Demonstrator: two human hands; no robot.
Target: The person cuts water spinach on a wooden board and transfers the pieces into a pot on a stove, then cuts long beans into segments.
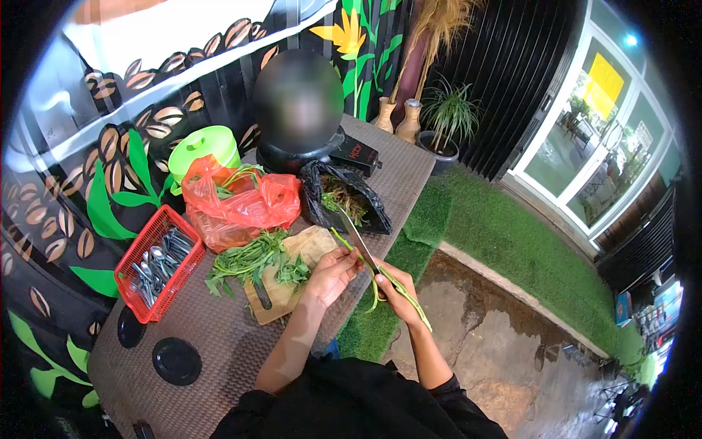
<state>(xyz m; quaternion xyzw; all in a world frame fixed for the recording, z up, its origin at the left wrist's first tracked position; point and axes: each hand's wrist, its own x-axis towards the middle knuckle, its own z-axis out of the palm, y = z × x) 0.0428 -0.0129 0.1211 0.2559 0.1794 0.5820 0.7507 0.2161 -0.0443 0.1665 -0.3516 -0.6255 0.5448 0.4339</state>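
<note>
My left hand [335, 278] has its fingers closed on a long green stem [341, 238]. My right hand [395, 293] grips a knife [356, 235], its blade pointing up and away beside the stem. Thin green strands trail below the right hand. Both hands are above the table's right edge. Left of them lies a wooden cutting board [280, 310], partly covered by a heap of leafy green stems [252, 257]. A black handle [261, 293] shows on the board among the leaves. Just beyond the hands, a black plastic bag [316, 192] holds stems and trimmings.
A red plastic bag [238, 208] with greens stands behind the board, near a lime-green lidded pot [207, 148]. A red basket [159, 263] holds spoons and forks. Black plates [177, 361] lie at the near left of the woven-textured table [227, 344]. Potted plants stand beyond.
</note>
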